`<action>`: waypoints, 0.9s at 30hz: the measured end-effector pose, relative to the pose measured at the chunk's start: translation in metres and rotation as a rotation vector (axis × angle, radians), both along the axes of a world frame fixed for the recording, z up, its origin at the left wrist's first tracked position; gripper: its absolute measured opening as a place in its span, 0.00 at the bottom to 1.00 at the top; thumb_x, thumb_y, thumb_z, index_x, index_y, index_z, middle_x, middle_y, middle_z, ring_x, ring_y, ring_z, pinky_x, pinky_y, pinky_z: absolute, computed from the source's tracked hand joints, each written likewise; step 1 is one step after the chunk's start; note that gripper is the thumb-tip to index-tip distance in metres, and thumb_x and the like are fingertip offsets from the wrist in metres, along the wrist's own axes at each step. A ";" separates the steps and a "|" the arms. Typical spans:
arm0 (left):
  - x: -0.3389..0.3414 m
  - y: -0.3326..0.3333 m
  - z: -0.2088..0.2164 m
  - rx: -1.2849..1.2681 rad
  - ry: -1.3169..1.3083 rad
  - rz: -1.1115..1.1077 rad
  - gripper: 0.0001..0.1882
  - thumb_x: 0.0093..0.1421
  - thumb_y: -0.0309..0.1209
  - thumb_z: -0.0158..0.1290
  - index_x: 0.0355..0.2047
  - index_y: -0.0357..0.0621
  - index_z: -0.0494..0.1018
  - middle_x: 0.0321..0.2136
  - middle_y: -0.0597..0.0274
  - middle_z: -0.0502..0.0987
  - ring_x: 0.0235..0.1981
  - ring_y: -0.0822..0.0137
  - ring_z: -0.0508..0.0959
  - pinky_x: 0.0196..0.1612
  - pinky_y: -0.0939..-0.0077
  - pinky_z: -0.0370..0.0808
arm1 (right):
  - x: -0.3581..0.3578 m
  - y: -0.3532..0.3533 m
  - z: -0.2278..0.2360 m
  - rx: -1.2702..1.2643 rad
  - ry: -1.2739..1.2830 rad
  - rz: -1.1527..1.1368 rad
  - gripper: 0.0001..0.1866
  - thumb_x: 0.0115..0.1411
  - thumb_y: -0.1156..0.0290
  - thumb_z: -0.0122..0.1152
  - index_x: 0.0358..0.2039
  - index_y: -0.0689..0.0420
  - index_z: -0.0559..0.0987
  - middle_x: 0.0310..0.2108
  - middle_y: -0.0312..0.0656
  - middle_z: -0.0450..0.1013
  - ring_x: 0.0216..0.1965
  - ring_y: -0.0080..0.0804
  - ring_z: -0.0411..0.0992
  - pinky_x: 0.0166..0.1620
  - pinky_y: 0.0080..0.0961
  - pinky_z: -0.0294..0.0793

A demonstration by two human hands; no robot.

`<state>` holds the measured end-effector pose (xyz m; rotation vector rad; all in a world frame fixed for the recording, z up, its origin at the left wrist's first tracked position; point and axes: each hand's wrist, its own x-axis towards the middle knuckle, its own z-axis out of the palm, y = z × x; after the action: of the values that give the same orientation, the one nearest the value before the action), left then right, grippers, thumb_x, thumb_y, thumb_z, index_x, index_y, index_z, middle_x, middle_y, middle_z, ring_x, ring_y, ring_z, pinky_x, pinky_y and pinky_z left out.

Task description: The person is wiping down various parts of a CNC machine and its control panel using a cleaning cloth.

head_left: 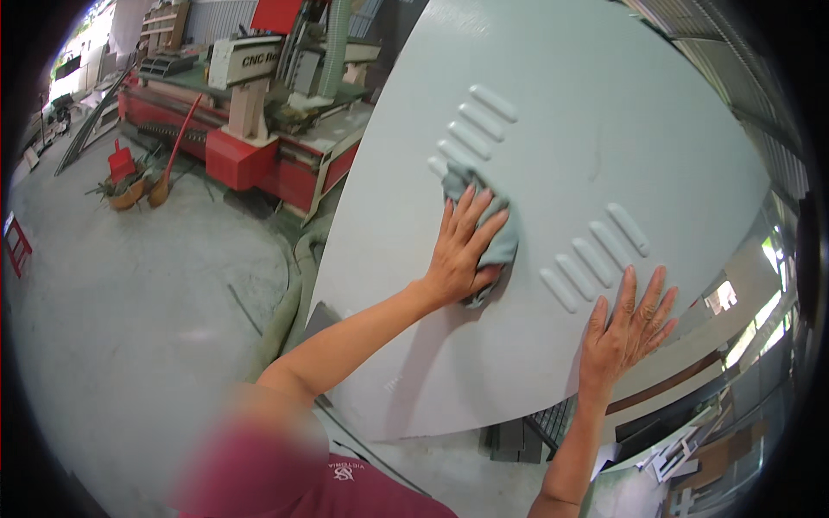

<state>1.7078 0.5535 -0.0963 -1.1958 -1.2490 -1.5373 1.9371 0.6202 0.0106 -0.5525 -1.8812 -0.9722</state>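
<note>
A large white panel fills the middle and right, with two rows of raised, rounded slots. My left hand presses a crumpled grey-green cloth onto the panel, its fingers bent over the cloth. The cloth's upper end touches the lowest slot of the upper row. Over by the panel's near right edge, my right hand lies flat on the surface with its fingers spread. It holds nothing, and its fingertips are just beside the lower row of slots.
A red and white cutting machine stands at the far left. Near it on the floor are a basket of scraps, a red dustpan and a broom. A thick hose runs along the floor. Stacked boards lie at right.
</note>
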 end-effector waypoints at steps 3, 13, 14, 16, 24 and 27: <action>0.008 -0.004 -0.081 -0.088 -0.066 -0.014 0.40 0.44 0.35 0.58 0.60 0.50 0.61 0.65 0.48 0.52 0.67 0.40 0.48 0.64 0.38 0.44 | -0.013 -0.010 -0.024 -0.019 0.034 0.016 0.23 0.60 0.60 0.52 0.58 0.40 0.70 0.67 0.41 0.50 0.68 0.50 0.43 0.66 0.54 0.36; -0.122 -0.015 -0.034 0.220 -0.458 0.167 0.34 0.59 0.41 0.50 0.63 0.44 0.55 0.64 0.40 0.50 0.65 0.38 0.47 0.64 0.43 0.42 | 0.024 0.013 -0.104 -0.068 0.108 0.212 0.16 0.64 0.68 0.46 0.48 0.52 0.78 0.65 0.52 0.53 0.66 0.57 0.47 0.65 0.53 0.45; -0.132 -0.015 -0.025 0.237 -0.519 0.212 0.32 0.60 0.40 0.48 0.62 0.41 0.56 0.63 0.39 0.52 0.65 0.41 0.50 0.65 0.50 0.45 | 0.023 0.016 -0.107 -0.054 0.191 0.272 0.16 0.64 0.70 0.45 0.47 0.55 0.78 0.65 0.53 0.53 0.66 0.58 0.47 0.64 0.53 0.46; -0.131 -0.013 -0.021 0.276 -0.595 0.246 0.30 0.62 0.39 0.47 0.60 0.36 0.57 0.61 0.38 0.55 0.64 0.44 0.53 0.65 0.57 0.47 | 0.014 0.017 -0.113 -0.058 0.190 0.191 0.15 0.64 0.72 0.45 0.46 0.57 0.79 0.64 0.54 0.54 0.66 0.59 0.46 0.65 0.53 0.46; 0.115 0.048 -0.089 -0.084 -0.105 -0.214 0.33 0.55 0.46 0.52 0.62 0.57 0.62 0.65 0.50 0.53 0.68 0.46 0.44 0.65 0.42 0.33 | 0.010 0.023 -0.128 -0.082 0.261 0.198 0.17 0.62 0.71 0.42 0.43 0.55 0.80 0.62 0.55 0.57 0.66 0.53 0.49 0.66 0.53 0.44; 0.158 0.054 -0.108 -0.195 0.174 -0.062 0.33 0.53 0.52 0.52 0.60 0.64 0.64 0.65 0.55 0.56 0.68 0.45 0.45 0.65 0.43 0.33 | 0.022 0.023 -0.130 -0.092 0.221 0.245 0.16 0.60 0.73 0.43 0.41 0.56 0.80 0.62 0.56 0.57 0.66 0.53 0.50 0.66 0.56 0.42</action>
<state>1.8660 0.6077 -0.2041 -1.4736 -1.2772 -1.3456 1.9592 0.6430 -0.1193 -0.4505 -1.7521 -0.6411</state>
